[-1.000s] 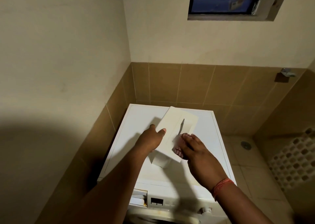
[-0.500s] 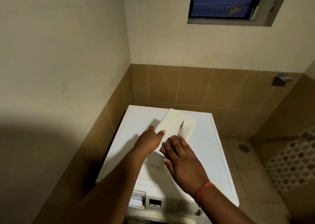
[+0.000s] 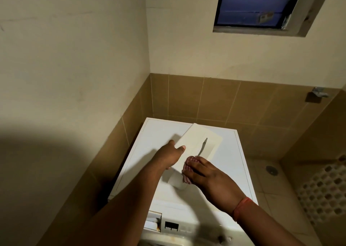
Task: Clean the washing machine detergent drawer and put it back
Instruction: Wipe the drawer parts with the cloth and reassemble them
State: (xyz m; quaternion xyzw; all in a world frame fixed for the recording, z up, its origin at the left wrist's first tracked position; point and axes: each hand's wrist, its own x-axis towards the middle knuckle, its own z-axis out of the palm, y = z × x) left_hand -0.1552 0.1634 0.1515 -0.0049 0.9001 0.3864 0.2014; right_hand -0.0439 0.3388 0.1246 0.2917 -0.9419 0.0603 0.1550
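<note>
1. Head view: The white detergent drawer (image 3: 198,144) lies upside down and a bit tilted on top of the washing machine (image 3: 230,167).
2. The left hand (image 3: 168,158) has its grip around the drawer's left edge, thumb on top.
3. The right hand (image 3: 211,178) presses a red checked cloth (image 3: 187,171) onto the drawer's near end with straight fingers.
4. The drawer slot (image 3: 152,222) on the machine's front is open.

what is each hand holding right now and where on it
The left hand grips the detergent drawer by its left long edge, steadying it upside down on the washing machine. The right hand presses a red checked cloth against the drawer's near end.
</note>
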